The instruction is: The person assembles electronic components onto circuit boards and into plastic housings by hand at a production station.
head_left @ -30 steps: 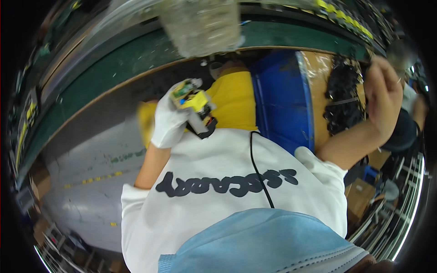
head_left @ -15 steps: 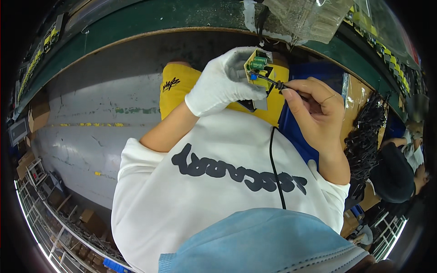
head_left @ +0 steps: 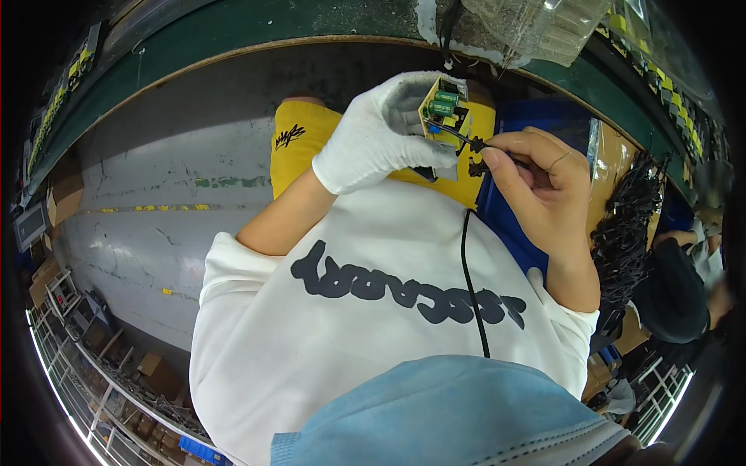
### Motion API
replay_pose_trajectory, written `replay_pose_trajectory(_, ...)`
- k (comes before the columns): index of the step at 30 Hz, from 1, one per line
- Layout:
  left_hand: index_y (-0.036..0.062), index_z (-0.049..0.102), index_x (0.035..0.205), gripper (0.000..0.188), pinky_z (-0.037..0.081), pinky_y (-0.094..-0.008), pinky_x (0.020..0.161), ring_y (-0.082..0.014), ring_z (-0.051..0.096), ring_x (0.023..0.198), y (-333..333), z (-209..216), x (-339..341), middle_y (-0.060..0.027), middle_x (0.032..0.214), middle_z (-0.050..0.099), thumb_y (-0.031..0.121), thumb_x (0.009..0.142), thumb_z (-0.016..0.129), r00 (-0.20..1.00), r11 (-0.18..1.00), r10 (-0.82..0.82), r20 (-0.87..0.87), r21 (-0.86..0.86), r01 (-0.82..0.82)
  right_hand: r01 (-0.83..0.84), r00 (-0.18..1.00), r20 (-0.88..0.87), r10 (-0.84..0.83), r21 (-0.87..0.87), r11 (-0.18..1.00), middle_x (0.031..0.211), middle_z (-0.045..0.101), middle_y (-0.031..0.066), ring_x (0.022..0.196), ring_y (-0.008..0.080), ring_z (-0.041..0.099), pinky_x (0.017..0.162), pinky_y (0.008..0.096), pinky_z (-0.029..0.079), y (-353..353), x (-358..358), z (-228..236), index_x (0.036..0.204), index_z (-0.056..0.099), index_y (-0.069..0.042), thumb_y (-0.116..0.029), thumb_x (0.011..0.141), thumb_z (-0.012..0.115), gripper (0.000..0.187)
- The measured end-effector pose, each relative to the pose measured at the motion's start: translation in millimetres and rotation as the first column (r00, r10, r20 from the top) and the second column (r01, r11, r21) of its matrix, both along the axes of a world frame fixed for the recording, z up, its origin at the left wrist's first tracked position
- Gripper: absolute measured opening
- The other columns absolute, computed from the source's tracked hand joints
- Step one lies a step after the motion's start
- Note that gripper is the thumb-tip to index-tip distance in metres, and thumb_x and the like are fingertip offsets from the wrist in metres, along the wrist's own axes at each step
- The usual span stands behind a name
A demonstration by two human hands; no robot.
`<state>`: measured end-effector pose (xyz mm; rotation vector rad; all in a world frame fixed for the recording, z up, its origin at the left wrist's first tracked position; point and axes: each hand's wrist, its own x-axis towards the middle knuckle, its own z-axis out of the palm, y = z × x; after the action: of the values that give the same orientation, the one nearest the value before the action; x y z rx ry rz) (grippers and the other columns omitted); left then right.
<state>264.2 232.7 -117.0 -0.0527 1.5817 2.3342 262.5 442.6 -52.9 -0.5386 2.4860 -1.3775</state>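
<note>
My left hand [head_left: 373, 140], in a white glove, is closed round a small circuit board [head_left: 441, 113] with green cylindrical parts and a blue one. Below the board, a dark and silvery piece shows under the gloved thumb; what it belongs to I cannot make out. My bare right hand [head_left: 536, 171] pinches a black cable [head_left: 464, 138] between thumb and forefinger, close to its knobbed strain relief. From there the cable's thin end runs up to the board's lower edge. Whether it is fixed there I cannot tell. A second black knobbed piece [head_left: 475, 167] shows just below the fingertips.
The green bench edge [head_left: 256, 68] runs across the top, with a clear plastic tray [head_left: 544, 31] on it. A heap of black cables [head_left: 625, 233] lies at right on brown cardboard, beside a blue bin [head_left: 505, 217]. Another person [head_left: 672, 287] sits at far right.
The board has turned slightly, so more of its green parts shows. A second black knobbed piece has come into sight beneath my right fingertips. Both hands stay nearly in place.
</note>
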Motion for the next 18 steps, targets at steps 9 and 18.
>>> replay_pose_trajectory(9,-0.0007,0.052,0.128,0.085,0.055,-0.0316,0.088,-0.0141,0.062,0.100,-1.1,-4.7,0.0,-0.0072,0.113,0.065,-0.002,0.052,0.090,0.999,1.000,0.009,-0.042,-0.002,-0.009,0.029,0.995,-0.093,-0.039,-0.105,0.994,0.068,0.058,0.0019,0.051,0.0036,0.039,0.046,0.0201,0.028,-2.2,-0.7,-5.4,0.088,0.069,0.003,-0.003,0.082,0.072,0.009)
replay_pose_trajectory(18,0.0004,0.054,0.127,0.085,0.053,-0.0307,0.090,-0.0131,0.061,0.101,-1.9,-4.2,0.4,-0.0059,0.115,0.065,0.001,0.051,0.093,0.999,1.000,-0.004,-0.044,-0.011,0.004,0.018,0.999,-0.046,-0.021,-0.063,0.998,0.066,0.057,0.0022,0.050,0.0044,0.039,0.046,0.0208,0.029,-0.4,-1.6,-4.6,0.087,0.069,0.002,-0.005,0.081,0.072,0.010)
